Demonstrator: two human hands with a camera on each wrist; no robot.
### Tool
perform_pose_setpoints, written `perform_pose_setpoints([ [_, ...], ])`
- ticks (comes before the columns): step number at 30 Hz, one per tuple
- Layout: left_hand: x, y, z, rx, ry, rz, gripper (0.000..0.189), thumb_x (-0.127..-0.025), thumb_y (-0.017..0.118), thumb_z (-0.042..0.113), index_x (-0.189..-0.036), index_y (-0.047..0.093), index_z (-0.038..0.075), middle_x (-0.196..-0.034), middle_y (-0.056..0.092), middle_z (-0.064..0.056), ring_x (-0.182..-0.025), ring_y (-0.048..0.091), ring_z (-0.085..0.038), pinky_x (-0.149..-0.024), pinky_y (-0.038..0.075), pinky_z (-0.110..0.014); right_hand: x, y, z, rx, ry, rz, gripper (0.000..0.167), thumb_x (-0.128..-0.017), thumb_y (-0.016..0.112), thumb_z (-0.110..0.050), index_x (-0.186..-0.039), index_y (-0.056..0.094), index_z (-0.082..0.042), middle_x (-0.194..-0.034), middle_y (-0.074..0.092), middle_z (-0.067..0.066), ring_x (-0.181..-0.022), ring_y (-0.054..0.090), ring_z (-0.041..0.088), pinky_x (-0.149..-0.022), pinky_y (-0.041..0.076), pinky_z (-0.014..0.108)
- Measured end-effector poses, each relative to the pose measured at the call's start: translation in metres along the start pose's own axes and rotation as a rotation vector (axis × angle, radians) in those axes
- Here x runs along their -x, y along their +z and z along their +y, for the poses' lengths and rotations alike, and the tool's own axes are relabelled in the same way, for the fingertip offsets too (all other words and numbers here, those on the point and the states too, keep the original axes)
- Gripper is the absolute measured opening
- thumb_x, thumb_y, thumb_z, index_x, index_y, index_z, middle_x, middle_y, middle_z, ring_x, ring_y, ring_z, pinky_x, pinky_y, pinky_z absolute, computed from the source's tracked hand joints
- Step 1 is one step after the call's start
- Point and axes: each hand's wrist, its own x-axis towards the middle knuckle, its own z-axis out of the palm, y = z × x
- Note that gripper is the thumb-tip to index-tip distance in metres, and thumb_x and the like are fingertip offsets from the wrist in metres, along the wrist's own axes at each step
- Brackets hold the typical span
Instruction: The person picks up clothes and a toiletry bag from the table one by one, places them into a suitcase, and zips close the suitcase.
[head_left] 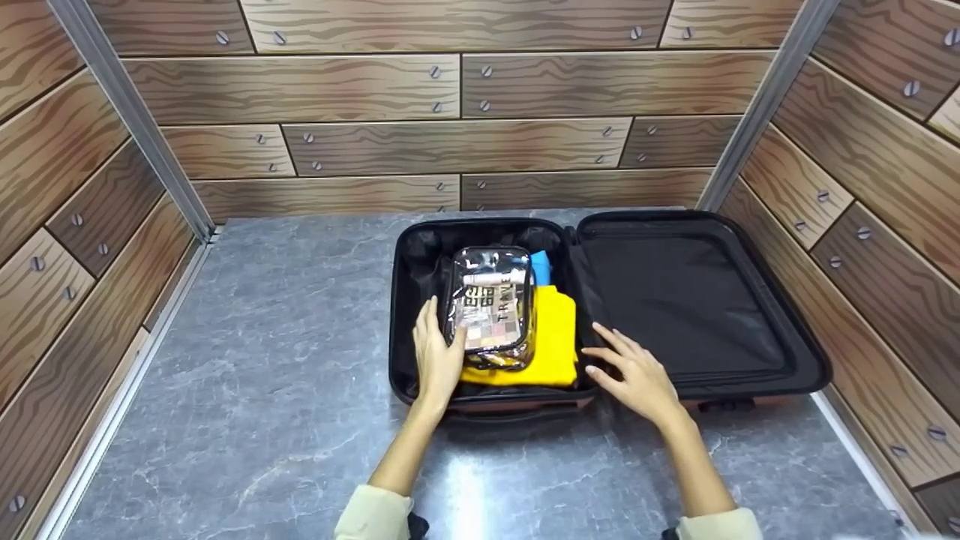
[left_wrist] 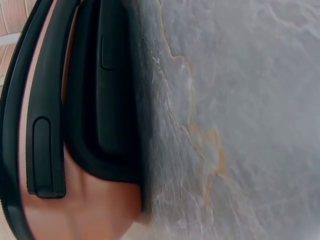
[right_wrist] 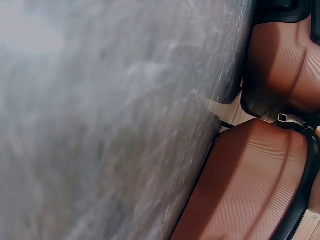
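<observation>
An orange-brown suitcase (head_left: pixel 395 315) lies spread wide, its black lid half (head_left: pixel 682 300) to the right. Inside the left half, a clear travel pouch (head_left: pixel 491 300) with black edging and a makeup palette in it rests over a folded yellow cloth (head_left: pixel 556 337). A bit of blue cloth (head_left: pixel 541 268) shows behind the yellow one. My left hand (head_left: pixel 439 356) is along the pouch's left side, fingers straight and thumb at its lower left corner. Over the middle seam, my right hand (head_left: pixel 634 375) spreads its fingers beside the yellow cloth's right edge, holding nothing.
The suitcase stands on a grey marbled tabletop (head_left: pixel 262 360) enclosed by wood-patterned walls (head_left: pixel 360 86). Its black side handle (left_wrist: pixel 47 115) faces the front, seen in the left wrist view. The ribbed outer shell (right_wrist: pixel 250 180) fills the right wrist view's lower right.
</observation>
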Motion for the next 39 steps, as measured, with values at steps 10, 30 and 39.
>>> perform_pose_setpoints([
  [10,0.017,-0.054,-0.02,-0.206,0.259,-0.069,0.072,-0.081,0.068,0.025,-0.137,0.034,-0.003,-0.136,0.036,-0.022,-0.126,0.03,-0.038,-0.103,0.024,-0.049,-0.001,0.001,-0.003,-0.002,-0.007,-0.008,0.033,-0.087,0.06,-0.038,-0.117,0.065,-0.024,-0.144,0.033,-0.007,-0.129,0.033,0.027,-0.092,0.032,0.058],
  [30,0.029,-0.089,-0.044,-0.466,0.165,-0.441,0.092,-0.085,0.046,0.061,-0.143,0.018,-0.005,-0.151,0.009,-0.015,-0.135,0.01,-0.035,-0.107,0.011,-0.048,-0.002,-0.002,0.0,0.002,-0.004,-0.009,0.034,-0.087,0.059,-0.04,-0.118,0.064,-0.025,-0.144,0.033,-0.007,-0.129,0.032,0.027,-0.092,0.032,0.058],
  [39,0.028,-0.091,-0.043,-0.421,0.138,-0.458,0.089,-0.085,0.052,0.056,-0.143,0.021,-0.004,-0.151,0.009,-0.014,-0.129,0.023,-0.043,-0.103,0.02,-0.052,-0.004,-0.016,0.004,-0.298,-0.057,0.348,0.026,-0.083,0.066,-0.007,-0.11,0.068,-0.008,-0.128,0.053,0.01,-0.122,0.04,0.035,-0.102,0.027,0.044],
])
